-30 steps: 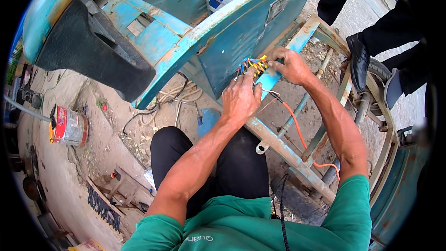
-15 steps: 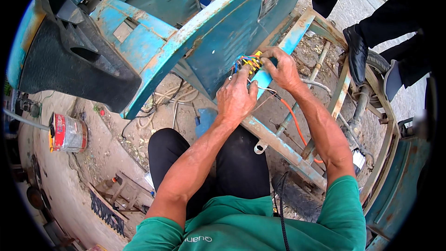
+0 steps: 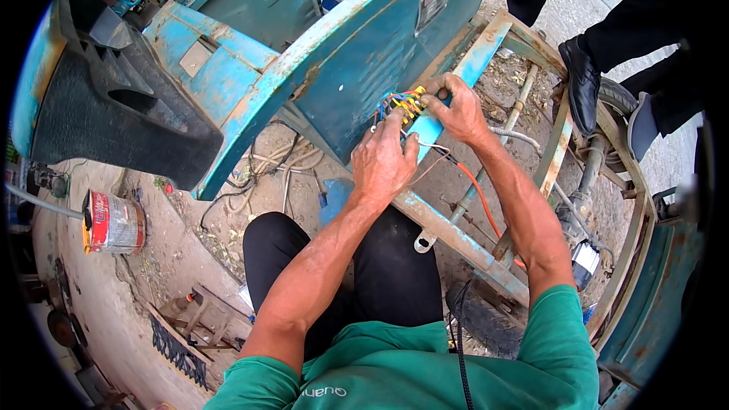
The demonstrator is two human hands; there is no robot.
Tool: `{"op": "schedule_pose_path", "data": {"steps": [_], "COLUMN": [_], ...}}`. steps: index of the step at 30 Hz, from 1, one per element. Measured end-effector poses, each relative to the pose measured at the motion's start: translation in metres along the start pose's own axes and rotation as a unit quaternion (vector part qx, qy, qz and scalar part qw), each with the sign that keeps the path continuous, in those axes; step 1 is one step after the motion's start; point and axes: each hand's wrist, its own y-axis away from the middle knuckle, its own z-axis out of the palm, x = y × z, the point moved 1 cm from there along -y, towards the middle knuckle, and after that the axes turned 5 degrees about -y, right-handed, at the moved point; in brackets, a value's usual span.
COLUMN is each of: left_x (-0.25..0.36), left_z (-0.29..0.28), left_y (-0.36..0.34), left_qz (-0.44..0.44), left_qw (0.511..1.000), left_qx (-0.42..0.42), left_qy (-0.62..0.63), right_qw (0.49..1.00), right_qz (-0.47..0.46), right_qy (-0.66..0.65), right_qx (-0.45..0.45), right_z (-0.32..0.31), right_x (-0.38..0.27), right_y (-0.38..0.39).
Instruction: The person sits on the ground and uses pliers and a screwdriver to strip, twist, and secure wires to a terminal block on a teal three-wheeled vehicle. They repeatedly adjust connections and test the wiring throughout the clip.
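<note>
Several coloured wires (image 3: 392, 99) with yellow sleeves or connectors (image 3: 411, 105) bunch together beside the teal metal panel (image 3: 357, 53), just over the light-blue frame bar (image 3: 478, 61). My right hand (image 3: 459, 112) pinches at the right end of this bunch with thumb and forefinger. From the near side my left hand (image 3: 382, 158) holds the bunch, fingertips on its left part and thumb close to the bar. My fingers hide part of the wires. An orange cable (image 3: 480, 186) runs from near my hands down across the frame.
A rusty metal frame (image 3: 456, 247) spreads before me and to the right, with a tyre (image 3: 490, 326) beneath. Another person's black shoe (image 3: 583, 87) is at the upper right. A paint can (image 3: 112, 222) stands left. Loose hoses (image 3: 277, 159) lie on the ground.
The view has shifted slightly. My right fingers have changed their position a little at the yellow connectors; my left hand stays at the wires.
</note>
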Motion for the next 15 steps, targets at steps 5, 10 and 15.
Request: {"op": "schedule_pose_path", "data": {"steps": [5,10,15], "left_x": [-0.002,-0.003,-0.004], "left_z": [0.001,0.001,0.002], "left_y": [-0.001,0.000,-0.001], "left_qz": [0.006,0.013,0.014], "left_qw": [1.000,1.000,1.000], "left_qx": [0.011,0.017,0.023], "left_qy": [-0.002,0.004,0.011], "right_qw": [0.995,0.996,0.986], "right_qz": [-0.095,-0.019,-0.026], "right_qy": [-0.019,-0.013,0.011], "right_qx": [-0.024,-0.084,-0.162], "right_z": [-0.006,-0.014,-0.026], "right_x": [-0.006,-0.006,-0.018], "right_y": [-0.002,-0.008,-0.018]}}
